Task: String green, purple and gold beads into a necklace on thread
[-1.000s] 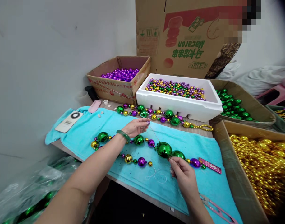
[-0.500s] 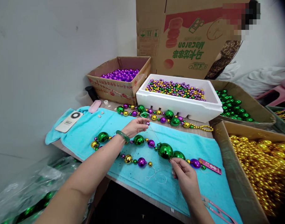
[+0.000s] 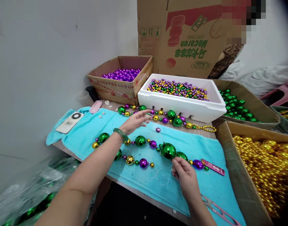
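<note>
My left hand [image 3: 136, 121], with a green bangle [image 3: 120, 134] at its wrist, is raised over the turquoise towel. Its forefinger is extended, while the other fingertips appear to pinch a thin thread. A small purple bead [image 3: 158, 129] sits on that thread, between this hand and a large green bead [image 3: 168, 151]. My right hand [image 3: 185, 172] is closed, its fingertips pinching the large green bead's lower end. Beside it, a strand of green, gold and purple beads [image 3: 140, 141] curves across the towel. Loose white thread [image 3: 161, 179] trails from the strand's small gold end bead [image 3: 152, 165].
Behind lie finished-looking bead strands [image 3: 165, 120], a white foam box [image 3: 181, 105] of small beads and a carton [image 3: 115, 89] of purple beads. Gold beads fill a carton [image 3: 242, 175] at right. Pink thread snips [image 3: 220, 210] lie near my right wrist. A phone [image 3: 69, 122] rests at left.
The small purple bead has moved from my left fingertips down the thread towards the large green bead. My left hand has lifted slightly with its fingers straighter. My right hand keeps its pinch.
</note>
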### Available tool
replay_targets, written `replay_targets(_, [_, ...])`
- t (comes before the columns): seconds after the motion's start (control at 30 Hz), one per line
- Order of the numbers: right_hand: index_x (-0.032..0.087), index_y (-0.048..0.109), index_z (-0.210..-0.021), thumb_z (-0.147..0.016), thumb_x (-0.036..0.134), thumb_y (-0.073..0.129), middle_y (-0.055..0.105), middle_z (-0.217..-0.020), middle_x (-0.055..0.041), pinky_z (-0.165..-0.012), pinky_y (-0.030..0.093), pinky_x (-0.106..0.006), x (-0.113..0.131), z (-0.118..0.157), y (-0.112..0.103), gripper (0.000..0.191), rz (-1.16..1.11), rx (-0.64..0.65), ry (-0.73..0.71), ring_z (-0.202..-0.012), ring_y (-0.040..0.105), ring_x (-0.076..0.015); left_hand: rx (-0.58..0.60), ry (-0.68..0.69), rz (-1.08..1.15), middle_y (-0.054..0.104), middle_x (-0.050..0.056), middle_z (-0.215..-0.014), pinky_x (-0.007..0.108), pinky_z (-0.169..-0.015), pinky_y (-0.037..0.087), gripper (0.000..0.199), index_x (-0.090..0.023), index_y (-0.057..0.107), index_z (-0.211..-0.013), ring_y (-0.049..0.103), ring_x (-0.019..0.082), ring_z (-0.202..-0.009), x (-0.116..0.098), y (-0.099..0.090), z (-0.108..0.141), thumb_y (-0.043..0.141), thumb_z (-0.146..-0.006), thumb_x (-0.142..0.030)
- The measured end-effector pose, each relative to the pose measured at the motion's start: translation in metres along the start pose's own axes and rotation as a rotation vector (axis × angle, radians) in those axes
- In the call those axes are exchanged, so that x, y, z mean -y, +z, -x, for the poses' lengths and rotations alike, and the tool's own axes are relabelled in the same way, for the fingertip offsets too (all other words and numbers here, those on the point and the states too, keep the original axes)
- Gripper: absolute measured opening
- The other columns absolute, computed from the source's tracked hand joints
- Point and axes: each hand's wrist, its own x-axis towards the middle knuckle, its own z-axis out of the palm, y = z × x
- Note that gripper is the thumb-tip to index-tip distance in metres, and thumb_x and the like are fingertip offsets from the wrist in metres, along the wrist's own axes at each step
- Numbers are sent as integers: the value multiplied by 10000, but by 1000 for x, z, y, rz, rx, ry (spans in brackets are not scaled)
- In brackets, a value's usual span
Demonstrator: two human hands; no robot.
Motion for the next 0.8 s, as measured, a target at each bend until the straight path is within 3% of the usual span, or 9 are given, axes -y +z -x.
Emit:
replay_targets(0.07, [172, 590, -724, -666, 517, 710, 475, -514, 31, -404, 320, -187, 1, 1, 1, 370, -44, 10, 8, -468, 427, -91, -165, -9, -253, 625, 89, -1099, 302, -772, 461, 427, -195, 565, -1210, 580, 171, -920, 5, -15, -8, 563, -811, -346])
replay_targets(0.17, [172, 578, -701, -667, 511, 717, 472, -516, 30, -397, 306, -180, 2, 2, 1, 368, -67, 25, 12, -469, 423, -86, -299, -89, -627, 648, 85, -1052, 355, -952, 387, 254, -159, 687, -957, 538, 231, -1050, 26, -36, -18, 645, -713, -218])
replay_targets(0.27, [168, 578, -686, -659, 513, 723, 473, -512, 27, -395, 304, -182, 3, 3, 0, 375, -60, 28, 24, -468, 425, -87, -308, -150, -674, 656, 81, -979, 378, -1013, 332, 225, -161, 695, -798, 526, 271, -1068, 48, -45, -22, 713, -577, -122])
replay_targets(0.37, [166, 586, -680, -649, 525, 724, 474, -506, 25, -394, 307, -185, 5, 4, 0, 386, -43, 31, 29, -467, 429, -90, -321, -192, -634, 643, 75, -925, 367, -977, 368, 291, -161, 652, -748, 541, 273, -1036, 58, -40, -24, 728, -487, -57])
replay_targets(0.43, [165, 591, -678, -638, 536, 726, 471, -498, 25, -390, 307, -187, 5, 4, 0, 397, -39, 30, 24, -459, 427, -91, -339, -206, -568, 624, 75, -930, 352, -899, 429, 319, -162, 616, -817, 565, 248, -987, 55, -32, -24, 714, -525, -79])
replay_targets(0.5, [165, 595, -681, -632, 544, 726, 472, -495, 25, -387, 306, -189, 6, 4, -1, 404, -34, 22, 16, -455, 427, -92, -339, -211, -478, 607, 62, -915, 320, -766, 484, 287, -171, 563, -928, 605, 199, -874, 45, -21, -22, 652, -655, -176])
replay_targets(0.57, [164, 596, -687, -639, 547, 718, 477, -498, 23, -388, 308, -190, 6, 4, -2, 405, -24, 16, 7, -456, 431, -93, -292, -215, -207, 593, 43, -870, 269, -642, 490, 237, -181, 519, -976, 623, 158, -760, 31, -9, -16, 561, -749, -236])
replay_targets(0.7, [164, 598, -700, -670, 543, 694, 476, -500, 24, -393, 316, -194, 4, 4, -5, 393, 8, 13, -23, -452, 424, -92, -87, -269, 544, 593, 38, -812, 211, -535, 459, 261, -163, 548, -972, 624, 143, -678, 6, 8, 0, 558, -712, -183])
replay_targets(0.8, [164, 600, -703, -680, 536, 687, 481, -504, 21, -400, 327, -198, 4, 5, -5, 382, 38, 15, -45, -460, 437, -99, -21, -307, 707, 614, 48, -801, 201, -479, 441, 299, -145, 580, -1027, 602, 129, -606, 0, 16, 8, 532, -735, -188])
